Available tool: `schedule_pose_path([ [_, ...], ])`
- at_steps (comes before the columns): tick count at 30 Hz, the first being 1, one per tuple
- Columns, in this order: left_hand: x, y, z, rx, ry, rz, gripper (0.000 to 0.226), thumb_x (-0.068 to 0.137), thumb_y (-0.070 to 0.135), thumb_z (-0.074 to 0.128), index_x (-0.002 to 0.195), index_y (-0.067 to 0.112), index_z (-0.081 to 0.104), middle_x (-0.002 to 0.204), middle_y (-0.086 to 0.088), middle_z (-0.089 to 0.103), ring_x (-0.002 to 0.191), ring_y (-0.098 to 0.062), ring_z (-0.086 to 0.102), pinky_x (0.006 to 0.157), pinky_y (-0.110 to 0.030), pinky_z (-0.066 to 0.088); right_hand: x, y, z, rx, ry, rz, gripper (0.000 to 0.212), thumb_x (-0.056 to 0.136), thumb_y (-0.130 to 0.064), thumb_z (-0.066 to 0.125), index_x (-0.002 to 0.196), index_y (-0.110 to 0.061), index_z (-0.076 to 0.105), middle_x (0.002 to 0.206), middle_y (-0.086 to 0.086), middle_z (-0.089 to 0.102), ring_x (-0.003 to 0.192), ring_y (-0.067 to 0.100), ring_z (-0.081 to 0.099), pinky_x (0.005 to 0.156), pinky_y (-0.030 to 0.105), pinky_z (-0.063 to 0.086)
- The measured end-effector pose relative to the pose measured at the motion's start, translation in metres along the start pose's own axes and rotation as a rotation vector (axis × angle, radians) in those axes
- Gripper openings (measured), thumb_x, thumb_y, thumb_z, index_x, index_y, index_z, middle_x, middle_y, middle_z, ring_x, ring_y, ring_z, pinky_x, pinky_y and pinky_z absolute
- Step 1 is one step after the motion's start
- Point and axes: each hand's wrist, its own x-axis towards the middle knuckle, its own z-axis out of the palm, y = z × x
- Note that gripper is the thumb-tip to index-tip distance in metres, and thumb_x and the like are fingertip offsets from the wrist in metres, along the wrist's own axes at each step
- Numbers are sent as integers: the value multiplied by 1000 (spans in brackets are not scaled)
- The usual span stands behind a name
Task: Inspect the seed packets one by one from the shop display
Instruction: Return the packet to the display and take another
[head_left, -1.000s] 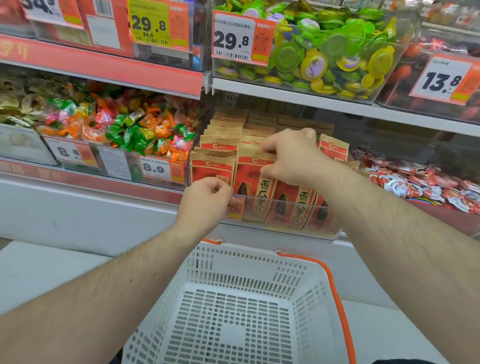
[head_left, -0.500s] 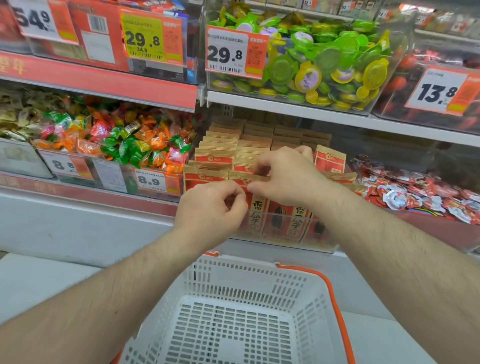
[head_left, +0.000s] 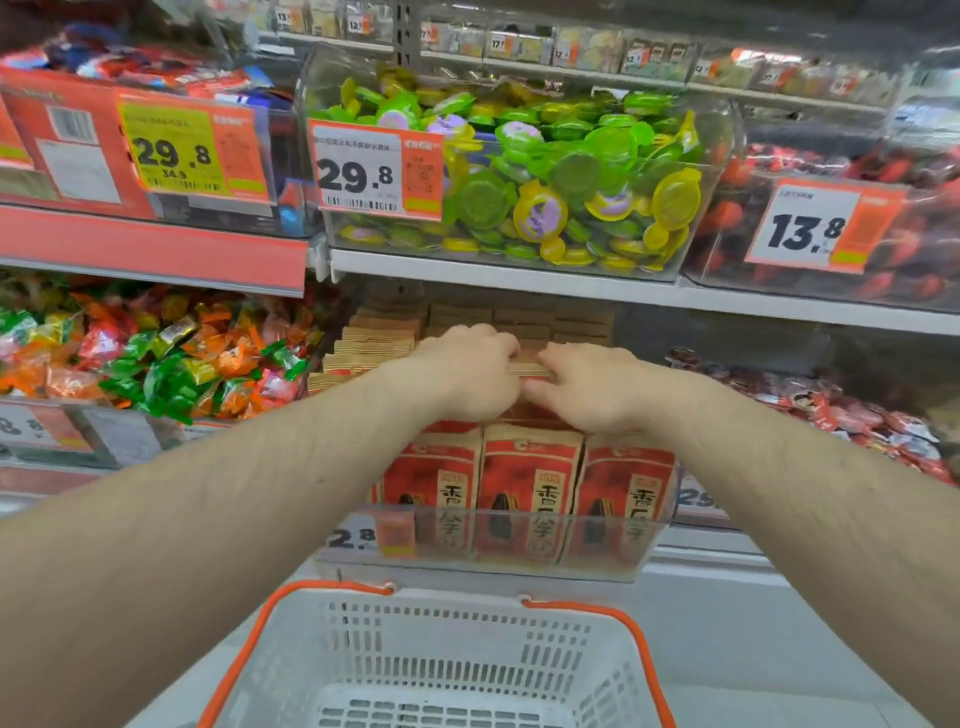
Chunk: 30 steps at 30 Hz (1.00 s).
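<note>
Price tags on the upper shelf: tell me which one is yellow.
The leftmost 29.8 tag; its number sits on yellow, while the other 29.8 tag and the 13.8 tag are white.

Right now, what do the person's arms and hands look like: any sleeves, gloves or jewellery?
Both forearms are bare as far as the picture shows, with no sleeves in view. The left hand and right hand wear no gloves, and no watch or bracelet shows.

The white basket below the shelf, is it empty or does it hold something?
Empty, as far as it shows: only bare slotted floor inside the white basket; its near part is cut off.
</note>
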Motion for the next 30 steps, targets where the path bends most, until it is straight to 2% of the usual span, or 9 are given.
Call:
schedule_pose_path([
  [5, 49, 5, 2, 105, -160, -81, 56, 98, 29, 40, 153, 19, 31, 158, -13, 32, 143, -35, 33, 115, -48, 30, 27, 11, 6, -95, 10, -36, 66, 97, -58, 32, 146, -15, 40, 158, 3, 32, 149, 26, 18, 119, 47, 14],
  [7, 61, 7, 3, 158, -184, -93, 54, 100, 30, 38, 151, 16, 32, 158, -14, 33, 143, -35, 33, 114, -49, 27, 34, 16, 5, -68, -13, -18, 67, 96, -59, 34, 148, -17, 39, 159, 3, 30, 148, 27, 18, 118, 46, 15],
  [9, 71, 6, 7, 208, -223, -102, 58, 101, 39, 37, 154, 18, 27, 162, -12, 26, 147, -33, 25, 116, -53, 18, 41, 21, 3, 15, -46, 6, 64, 96, -58, 40, 146, -19, 41, 155, 6, 37, 144, 29, 29, 115, 43, 25],
  [13, 88, 2, 16, 257, -192, -81, 71, 96, 54, 37, 158, 28, 13, 167, -3, 6, 153, -28, 2, 119, -57, -2, 49, 27, 4, 221, 51, -4, 40, 87, -35, 58, 123, -18, 60, 122, 8, 65, 107, 27, 60, 91, 38, 52],
  [16, 94, -1, 18, 258, -147, -63, 78, 92, 57, 41, 158, 31, 10, 167, -1, 1, 153, -27, -3, 119, -56, -5, 51, 28, 4, 222, 69, 4, 29, 83, -29, 61, 110, -16, 62, 102, 6, 67, 81, 21, 63, 73, 37, 58],
  [18, 98, -4, 19, 284, -136, -46, 85, 88, 58, 45, 158, 30, 7, 167, 0, -1, 153, -25, -5, 120, -57, -6, 52, 29, 5, 211, 19, 19, 38, 84, -30, 62, 118, -15, 58, 102, 5, 66, 73, 20, 64, 67, 38, 60],
  [21, 100, -5, 20, 254, -106, -29, 90, 84, 58, 51, 158, 31, 8, 167, 0, 3, 153, -25, -1, 120, -57, -4, 52, 32, 5, 208, -25, 17, 55, 87, -32, 61, 137, -15, 48, 119, 7, 62, 79, 21, 66, 72, 38, 61],
  [25, 94, -5, 16, 201, -34, 14, 86, 83, 52, 57, 156, 32, 18, 164, 0, 14, 151, -25, 11, 120, -53, 4, 49, 36, 4, 221, -34, 11, 59, 88, -34, 61, 143, -17, 46, 135, 5, 57, 111, 26, 63, 94, 41, 54],
  [30, 85, -9, 14, 220, -42, 70, 73, 85, 44, 57, 150, 21, 33, 158, -6, 26, 145, -29, 26, 120, -47, 13, 43, 40, 7, 250, 14, -16, 48, 88, -27, 63, 134, -19, 56, 126, 1, 62, 105, 21, 63, 90, 35, 55],
])
